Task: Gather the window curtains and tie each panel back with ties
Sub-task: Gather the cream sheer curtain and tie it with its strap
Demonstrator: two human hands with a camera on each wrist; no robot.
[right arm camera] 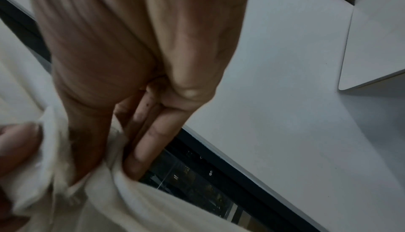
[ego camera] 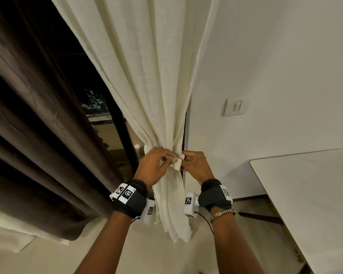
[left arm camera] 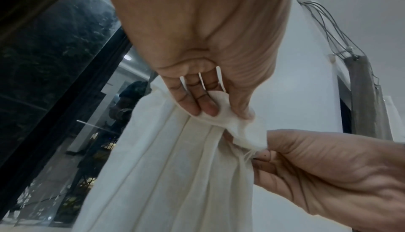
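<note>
Cream curtain panel [ego camera: 147, 86] hangs in front of the dark window glass [ego camera: 99, 107], gathered into a tight bunch at its lower part, loose tail hanging below the hands; cream fabric tie [ego camera: 176, 164] wraps the bunch at the gather, one short end sticking out between the two hands; left hand [ego camera: 152, 165] has fingers curled, thumb and fingertips pinching the tie end against the front of the bunch; left wrist view shows the same pinch on a puffed fold of tie [left arm camera: 232, 125]; right hand [ego camera: 194, 165] sits just right of the bunch, fingers curled, pinching the other tie end; in the right wrist view its fingers [right arm camera: 151, 142] press into cream cloth, blurred, exact grip hard to read; hands nearly touching at the tie; brown curtain [ego camera: 34, 135] hangs to the left, well apart; white wall [ego camera: 275, 66] with light switch [ego camera: 236, 106] on the right; white tabletop [ego camera: 309, 194], its near-left corner right of the right wrist
</note>
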